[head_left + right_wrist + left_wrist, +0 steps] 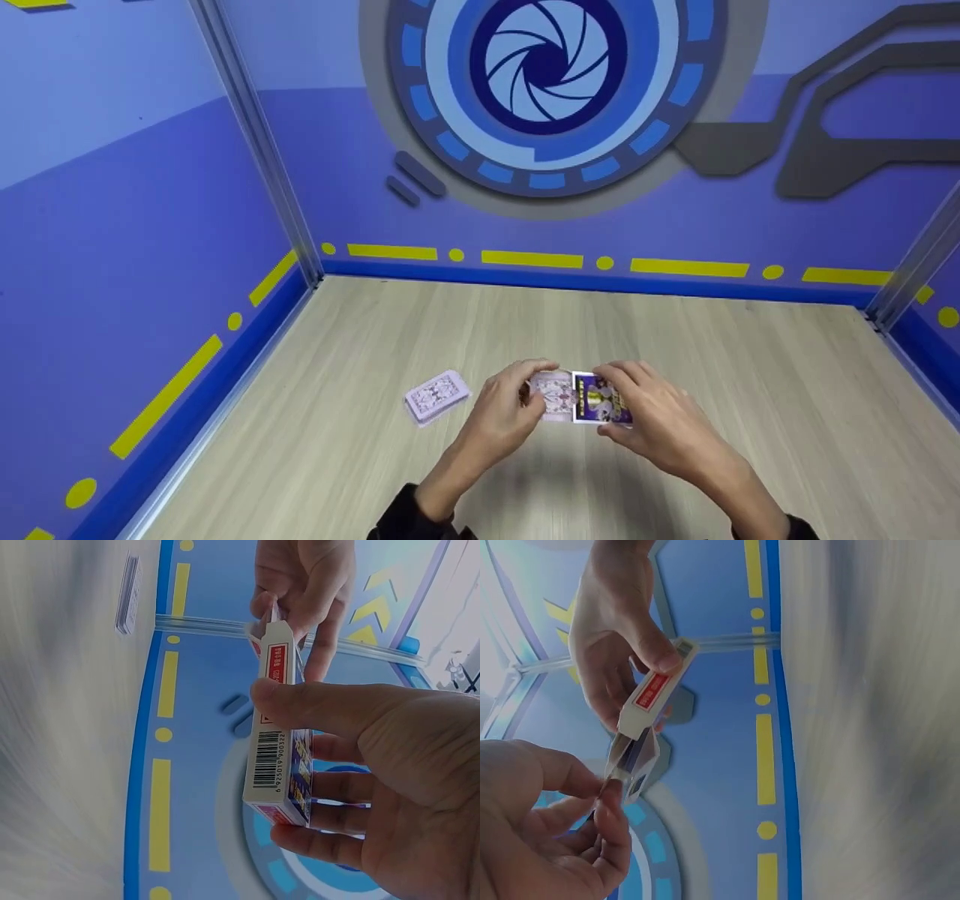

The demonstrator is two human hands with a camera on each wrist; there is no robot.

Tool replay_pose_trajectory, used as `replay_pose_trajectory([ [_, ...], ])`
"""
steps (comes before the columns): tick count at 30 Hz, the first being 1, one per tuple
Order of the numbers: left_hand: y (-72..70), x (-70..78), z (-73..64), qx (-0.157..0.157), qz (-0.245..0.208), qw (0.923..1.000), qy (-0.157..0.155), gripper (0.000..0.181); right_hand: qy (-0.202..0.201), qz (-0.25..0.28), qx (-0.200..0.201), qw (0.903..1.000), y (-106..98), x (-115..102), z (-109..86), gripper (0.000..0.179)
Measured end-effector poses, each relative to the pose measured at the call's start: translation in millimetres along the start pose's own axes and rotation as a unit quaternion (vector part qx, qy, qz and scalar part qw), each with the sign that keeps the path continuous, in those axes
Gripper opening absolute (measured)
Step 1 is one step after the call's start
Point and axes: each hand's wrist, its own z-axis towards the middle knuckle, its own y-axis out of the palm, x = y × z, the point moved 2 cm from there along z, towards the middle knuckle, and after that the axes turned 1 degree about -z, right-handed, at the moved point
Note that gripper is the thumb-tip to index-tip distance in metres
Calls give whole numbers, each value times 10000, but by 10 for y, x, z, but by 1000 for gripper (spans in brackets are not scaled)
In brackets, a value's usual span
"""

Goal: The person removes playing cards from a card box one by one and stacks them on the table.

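Note:
In the head view my right hand [664, 416] grips a purple playing-card box [594, 397], thumb along one narrow side and fingers along the other. The right wrist view shows a barcode on the white side of this box [264, 754]. Patterned playing cards [556, 396] stick out of the box's left end. My left hand [502, 405] pinches these cards between thumb and fingers. Seen from the left wrist, the box's end flap [646, 769] stands open beside the pinching fingertips. The box is held above the table.
A stack of playing cards [437, 395] lies face down on the wooden table [360, 337], left of my left hand. Blue printed panels [315, 165] wall in the table at the back and sides, with metal posts [259, 135] at the corners.

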Motion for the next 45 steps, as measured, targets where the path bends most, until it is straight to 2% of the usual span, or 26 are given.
replay_pose_trajectory([
  [4, -52, -13, 3, 98, 692, 9975, 112, 41, 24, -29, 42, 10000, 0, 32, -9, 71],
  [8, -97, -11, -6, -194, 1227, 9922, 61, 42, -24, -21, 96, 9999, 3, 43, -14, 70],
  [12, -94, 8, -23, -405, 1991, 9790, 158, 64, 14, -3, 48, 10000, 11, 37, -6, 70],
  [16, -69, 21, -47, -349, 2660, 9622, 472, 71, 20, -15, 14, 10000, 15, 15, 2, 70],
  [19, -58, 28, -65, -355, 2944, 9529, 635, 73, -4, -29, -3, 10000, 19, 2, 4, 70],
  [22, -69, 45, -75, -404, 3091, 9476, 693, 75, -13, -19, 8, 10000, 9, -2, 1, 69],
  [25, -108, 68, -77, -386, 3106, 9472, 697, 76, -4, -21, 62, 10000, -17, 13, -3, 70],
  [28, -175, 92, -68, -241, 3087, 9485, 673, 71, 17, -60, 138, 9999, -48, 42, -7, 70],
  [35, -410, 100, -6, 460, 2936, 9528, 616, 67, 67, -59, 418, 9991, -129, 149, -11, 70],
  [38, -521, 76, 8, 604, 2782, 9575, 462, 67, 72, -37, 525, 9986, -156, 212, -19, 70],
  [42, -656, 26, 5, 622, 2505, 9659, 176, 66, 161, 10, 568, 9983, -189, 295, -34, 68],
  [45, -752, -25, 5, 666, 2419, 9680, -63, 67, 242, -11, 618, 9978, -222, 346, -45, 68],
])
